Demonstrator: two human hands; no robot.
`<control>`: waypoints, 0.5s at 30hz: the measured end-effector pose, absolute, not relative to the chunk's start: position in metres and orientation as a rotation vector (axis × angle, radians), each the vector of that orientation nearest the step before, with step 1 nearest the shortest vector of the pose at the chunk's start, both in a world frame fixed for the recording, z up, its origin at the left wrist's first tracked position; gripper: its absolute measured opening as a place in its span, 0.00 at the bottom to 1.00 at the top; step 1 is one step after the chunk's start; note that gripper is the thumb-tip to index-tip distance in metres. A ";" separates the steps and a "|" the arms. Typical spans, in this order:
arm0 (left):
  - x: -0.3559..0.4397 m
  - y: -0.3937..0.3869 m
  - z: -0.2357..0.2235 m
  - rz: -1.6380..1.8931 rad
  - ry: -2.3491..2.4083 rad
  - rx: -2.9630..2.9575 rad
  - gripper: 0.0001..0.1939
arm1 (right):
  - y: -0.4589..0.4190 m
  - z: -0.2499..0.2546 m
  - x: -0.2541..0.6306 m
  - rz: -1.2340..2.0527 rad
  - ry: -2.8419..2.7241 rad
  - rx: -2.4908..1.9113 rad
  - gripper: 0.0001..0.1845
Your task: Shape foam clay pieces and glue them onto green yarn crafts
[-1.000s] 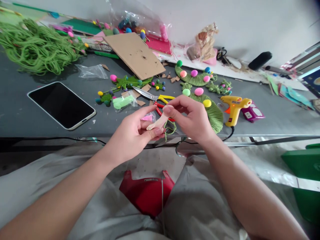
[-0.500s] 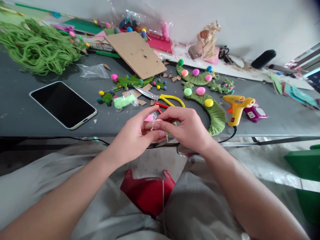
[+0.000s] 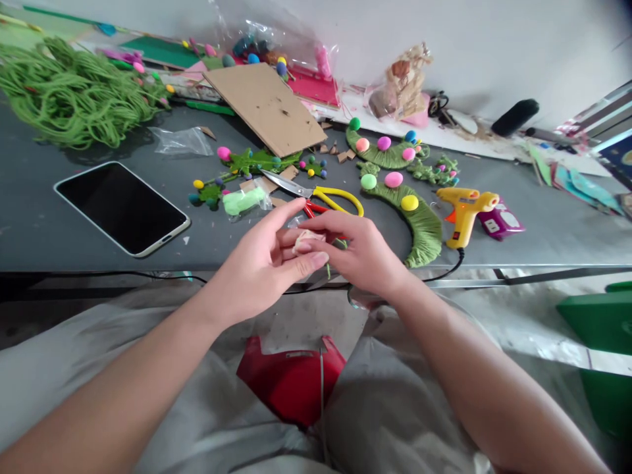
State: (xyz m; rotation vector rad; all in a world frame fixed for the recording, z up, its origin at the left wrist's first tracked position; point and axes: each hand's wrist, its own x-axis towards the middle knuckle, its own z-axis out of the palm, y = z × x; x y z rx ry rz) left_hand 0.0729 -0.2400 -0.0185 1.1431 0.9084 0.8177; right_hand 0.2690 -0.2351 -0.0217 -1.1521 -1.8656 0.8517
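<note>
Two hands joined near counter (image 3: 29,224) front edge: left hand (image 3: 259,263) cradling, right hand (image 3: 368,250) pinching same pale lump (image 3: 300,243), partly hidden by fingers. Grip seems light; slack pinch could drop lump past edge to floor (image 3: 296,319). Hard squeeze could deform it. Scissors (image 3: 307,193) lie just beyond; careless reach could nick fingers.

Through the head camera I see the left hand (image 3: 257,266) and the right hand (image 3: 363,253) together over the table's (image 3: 29,210) near edge, their fingers on a pale lump (image 3: 309,241). Beyond them I make out scissors (image 3: 307,193). Right of these, I have a green arc (image 3: 422,227) bearing balls (image 3: 394,179), then a glue gun (image 3: 467,214) just beside a purple packet (image 3: 501,220); left, a phone (image 3: 121,207).
</note>
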 end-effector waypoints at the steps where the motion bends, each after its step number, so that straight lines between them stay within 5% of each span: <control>1: 0.073 -0.240 -0.019 0.824 0.934 1.157 0.42 | -0.237 -0.022 0.265 0.860 -1.885 -1.140 0.13; 15: 0.069 -0.243 -0.014 0.809 0.809 1.126 0.42 | -0.228 -0.018 0.278 0.878 -1.788 -1.127 0.25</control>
